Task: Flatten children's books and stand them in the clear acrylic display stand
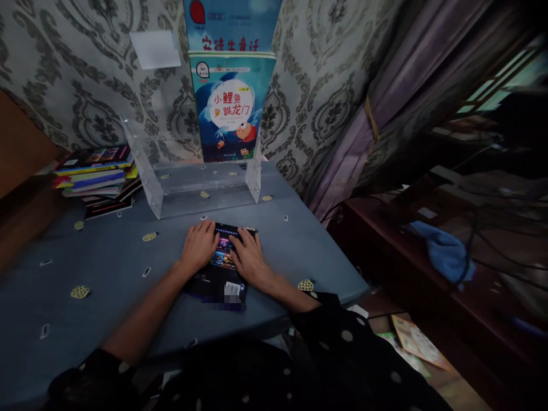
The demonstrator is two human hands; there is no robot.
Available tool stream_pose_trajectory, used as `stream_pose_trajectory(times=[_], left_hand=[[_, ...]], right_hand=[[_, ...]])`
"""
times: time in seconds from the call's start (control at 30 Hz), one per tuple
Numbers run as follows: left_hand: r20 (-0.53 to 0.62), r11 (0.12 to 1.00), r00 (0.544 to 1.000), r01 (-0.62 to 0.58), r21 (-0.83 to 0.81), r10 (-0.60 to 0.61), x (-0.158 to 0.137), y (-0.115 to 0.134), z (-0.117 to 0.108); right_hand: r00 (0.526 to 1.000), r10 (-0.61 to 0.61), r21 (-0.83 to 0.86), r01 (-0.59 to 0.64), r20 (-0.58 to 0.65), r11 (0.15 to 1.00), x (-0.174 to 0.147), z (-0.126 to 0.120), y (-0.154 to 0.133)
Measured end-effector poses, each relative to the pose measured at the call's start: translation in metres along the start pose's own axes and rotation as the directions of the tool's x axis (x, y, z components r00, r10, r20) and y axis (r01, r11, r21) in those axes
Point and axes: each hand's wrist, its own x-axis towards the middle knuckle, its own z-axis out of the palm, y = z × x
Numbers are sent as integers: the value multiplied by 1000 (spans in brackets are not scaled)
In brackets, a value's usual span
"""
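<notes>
A dark book (204, 281) with colourful pictures and a white barcode patch lies flat on the table. My left hand (199, 244) rests over its upper left edge, fingers stretched forward and the thumb side on the cover. On the upper right part lies my right hand (249, 256), its fingers spread and touching the cover. Both hands press from above, and neither is visibly wrapped round the book. Just beyond them stands a clear plastic bookstand (148, 180). At its back a blue picture book (226, 140) leans upright against the wall.
A pile of books (100, 177) sits at the left back of the grey-blue tablecloth (115, 257). Another blue book (235, 25) shows above the upright one. To the right are a purple curtain (355, 148), a blue cloth (443, 251) and loose cables. Printed sheets (419, 342) lie below.
</notes>
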Motion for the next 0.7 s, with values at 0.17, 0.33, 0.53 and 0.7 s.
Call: stream_pose_trajectory(times=[0.17, 0.33, 0.53, 0.7], left_hand=[[-28, 1000, 999, 25, -7, -25, 1, -8, 3], [-29, 999, 999, 41, -4, -42, 2, -19, 4], [-56, 999, 998, 36, -32, -37, 2, -26, 6], [-77, 995, 997, -29, -94, 22, 4, -27, 13]], right_hand=[[996, -64, 71, 60, 60, 996, 18, 2, 5], [981, -148, 124, 133, 122, 983, 41, 5, 8], [957, -257, 162, 234, 136, 959, 60, 12, 10], [959, -263, 176, 241, 110, 954, 61, 15, 10]])
